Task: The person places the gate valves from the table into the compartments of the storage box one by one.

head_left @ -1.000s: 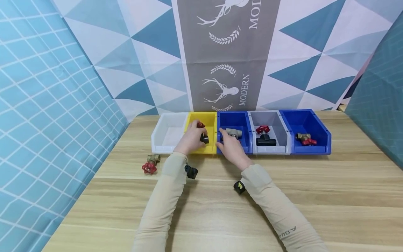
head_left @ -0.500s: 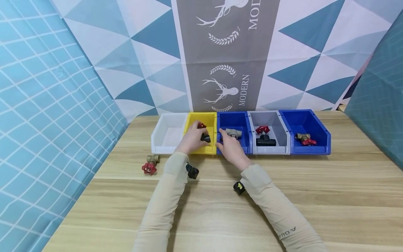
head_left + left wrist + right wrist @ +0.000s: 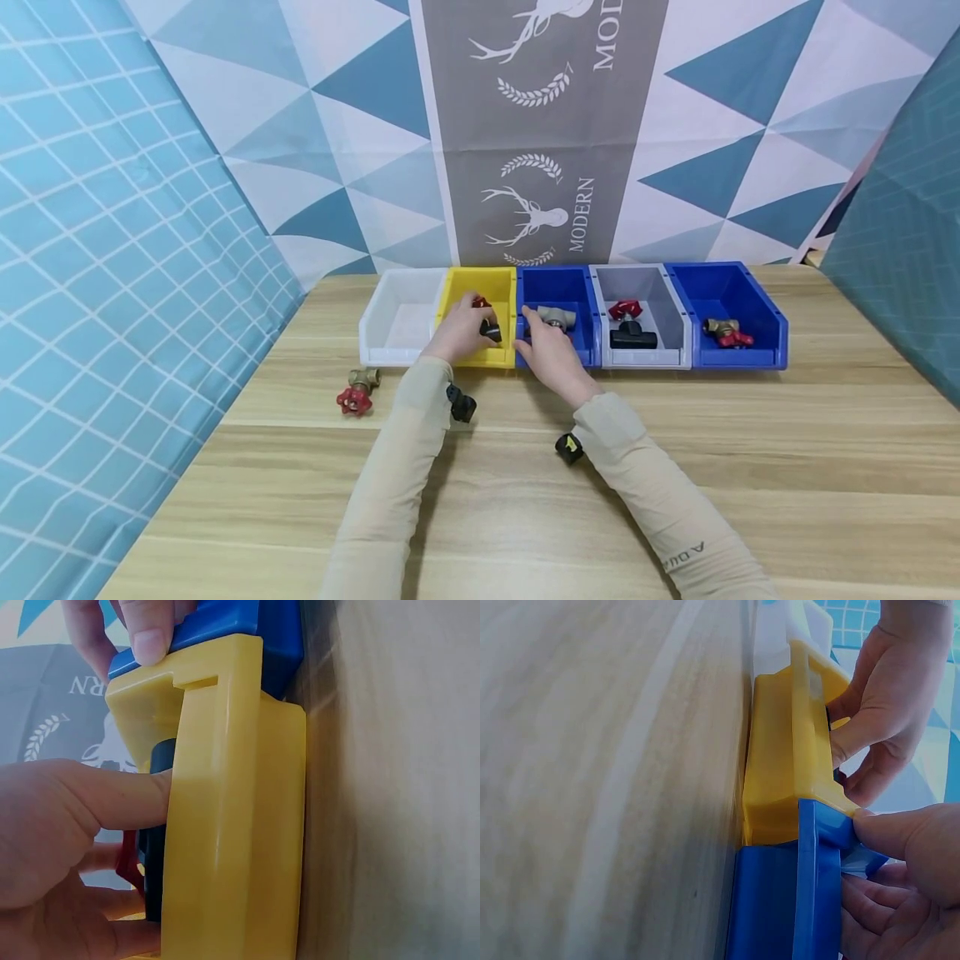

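In the head view my left hand (image 3: 457,333) reaches into the yellow bin (image 3: 487,360) and holds a black valve (image 3: 491,331) with a red handle. The left wrist view shows the thumb and fingers on opposite ends of the valve's black body (image 3: 155,855), low behind the bin's front wall. My right hand (image 3: 553,354) grips the edge of the middle blue bin (image 3: 769,900) where it meets the yellow one, thumb on the rim and fingers inside. A grey valve (image 3: 561,317) lies in that blue bin, partly hidden by this hand.
A white bin (image 3: 401,317) stands at the row's left end. Rightward come a grey bin (image 3: 645,358) with a black red-handled valve (image 3: 633,333) and a blue bin (image 3: 742,358) with a brass valve (image 3: 726,330). Another brass valve (image 3: 358,392) with a red handwheel lies on the wooden table (image 3: 495,517).
My left hand has shifted slightly right and lower in the yellow bin, with the black valve in its fingers. The right hand stays in place at the blue bin.
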`<state>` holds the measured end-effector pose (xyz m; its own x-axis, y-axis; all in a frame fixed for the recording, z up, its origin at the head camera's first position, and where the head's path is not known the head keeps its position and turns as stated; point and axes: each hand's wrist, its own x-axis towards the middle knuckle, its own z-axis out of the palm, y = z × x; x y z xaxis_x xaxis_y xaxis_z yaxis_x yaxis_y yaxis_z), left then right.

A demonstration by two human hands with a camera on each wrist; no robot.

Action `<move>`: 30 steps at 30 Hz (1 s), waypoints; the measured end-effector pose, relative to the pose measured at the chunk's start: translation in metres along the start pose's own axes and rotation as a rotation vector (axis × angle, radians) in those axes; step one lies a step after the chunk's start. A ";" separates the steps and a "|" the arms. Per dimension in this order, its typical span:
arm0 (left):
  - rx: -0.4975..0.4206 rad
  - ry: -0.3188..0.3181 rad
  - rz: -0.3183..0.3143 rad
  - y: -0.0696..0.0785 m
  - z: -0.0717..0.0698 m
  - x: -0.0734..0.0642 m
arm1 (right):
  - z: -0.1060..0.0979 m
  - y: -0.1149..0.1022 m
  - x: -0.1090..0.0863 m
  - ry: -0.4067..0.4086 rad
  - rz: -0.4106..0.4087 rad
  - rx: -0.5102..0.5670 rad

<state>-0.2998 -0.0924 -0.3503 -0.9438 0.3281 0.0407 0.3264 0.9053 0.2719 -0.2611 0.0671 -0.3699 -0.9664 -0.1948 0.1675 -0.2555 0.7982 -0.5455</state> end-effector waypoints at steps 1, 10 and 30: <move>0.011 -0.011 0.002 0.000 0.000 0.001 | 0.000 0.000 0.000 0.001 -0.001 0.001; 0.131 -0.083 0.049 0.006 -0.003 0.011 | 0.000 0.001 -0.001 0.009 -0.001 -0.001; 0.066 -0.166 -0.042 0.005 0.005 0.014 | -0.001 0.000 -0.001 0.006 -0.005 0.007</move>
<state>-0.3113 -0.0824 -0.3529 -0.9370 0.3243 -0.1301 0.2943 0.9332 0.2062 -0.2598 0.0682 -0.3697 -0.9650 -0.1954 0.1750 -0.2605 0.7930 -0.5508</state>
